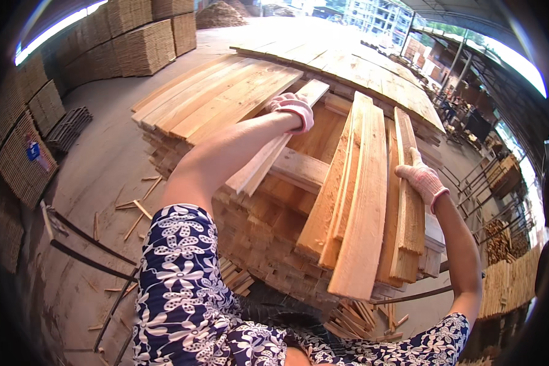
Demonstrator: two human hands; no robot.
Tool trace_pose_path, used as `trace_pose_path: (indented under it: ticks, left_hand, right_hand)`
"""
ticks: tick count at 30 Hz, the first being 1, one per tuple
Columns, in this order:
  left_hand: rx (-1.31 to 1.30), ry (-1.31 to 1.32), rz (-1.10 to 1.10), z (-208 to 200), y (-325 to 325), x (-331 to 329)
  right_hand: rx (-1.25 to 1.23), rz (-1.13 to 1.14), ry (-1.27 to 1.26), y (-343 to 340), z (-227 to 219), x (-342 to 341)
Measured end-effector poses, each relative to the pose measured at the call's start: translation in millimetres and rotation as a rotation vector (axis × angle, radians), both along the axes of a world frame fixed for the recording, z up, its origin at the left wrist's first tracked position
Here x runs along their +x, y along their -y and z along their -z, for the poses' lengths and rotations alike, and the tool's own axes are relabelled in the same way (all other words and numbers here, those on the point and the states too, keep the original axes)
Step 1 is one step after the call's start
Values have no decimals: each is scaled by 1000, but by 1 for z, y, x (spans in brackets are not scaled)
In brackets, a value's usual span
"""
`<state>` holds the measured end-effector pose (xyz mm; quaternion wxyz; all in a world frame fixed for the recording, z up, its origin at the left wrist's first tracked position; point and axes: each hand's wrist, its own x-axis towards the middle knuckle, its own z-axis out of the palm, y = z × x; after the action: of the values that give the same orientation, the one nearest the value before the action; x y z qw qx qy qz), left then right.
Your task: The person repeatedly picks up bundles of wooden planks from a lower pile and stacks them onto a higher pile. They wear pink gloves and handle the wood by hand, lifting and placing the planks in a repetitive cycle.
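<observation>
Left hand point(291, 111), in a pale pink glove, has its fingers bent over a narrow plank point(254, 171) and seems to hold it; the right hand point(419, 177), gloved alike, lies across another plank point(410, 210), and I can't tell from here whether it is gripping or merely steadying. Between the hands, nearer the body, several loose planks point(363, 232) lie overlapped and askew, with a gap showing lower layers just right of the left hand. To the left of that hand, a row of planks point(226, 100) lies flat, side by side. I'd judge this to be the laying-out or sorting of a layer; the next move likely calls for easing the left plank square with the row and keeping the right one from slipping. All of it rests on a stepped timber stack point(265, 222) below both hands. Down past the left elbow, wood strips point(141, 208) litter the dusty floor point(107, 137). Well beyond the left hand stand tall bundles point(137, 52) of boards; far to the right, a roof point(500, 52) covers the open-sided yard
</observation>
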<state>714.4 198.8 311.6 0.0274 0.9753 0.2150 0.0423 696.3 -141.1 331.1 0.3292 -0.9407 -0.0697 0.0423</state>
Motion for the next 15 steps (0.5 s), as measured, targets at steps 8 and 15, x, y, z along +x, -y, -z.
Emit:
trace_pose_path:
  ticks: [8,15]
  left_hand:
    - [306,-340,426,-8,-66,45]
    - [-127,-100,670,-41,-135,7]
  right_hand:
    - [6,4,41,-10,-77,-16]
    - [361,-264,-133,-174,-73,-38]
